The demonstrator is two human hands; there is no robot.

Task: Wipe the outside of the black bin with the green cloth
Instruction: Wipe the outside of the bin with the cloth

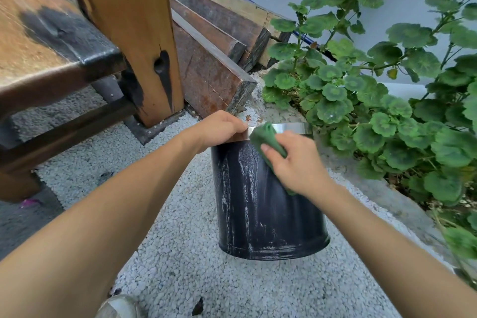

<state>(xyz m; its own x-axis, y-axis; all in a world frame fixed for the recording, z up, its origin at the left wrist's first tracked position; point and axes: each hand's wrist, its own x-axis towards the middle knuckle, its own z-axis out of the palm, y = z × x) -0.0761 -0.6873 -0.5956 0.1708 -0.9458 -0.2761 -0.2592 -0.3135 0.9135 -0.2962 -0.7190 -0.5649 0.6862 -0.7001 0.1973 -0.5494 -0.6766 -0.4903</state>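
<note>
The black bin [263, 204] stands on pale gravel, tilted toward me, with white streaks down its wall and a shiny metal band around its rim. My left hand [219, 129] grips the rim on the left side. My right hand [294, 162] presses the bunched green cloth [267, 135] against the upper right of the bin's outside, just under the metal band. Part of the cloth hangs hidden under my palm.
A wooden bench [51, 64] and its thick post [134, 33] stand to the left. Stacked dark planks [216, 41] lean behind the bin. A leafy green plant [382, 100] in a raised bed crowds the right side. A shoe tip [118, 307] shows at the bottom.
</note>
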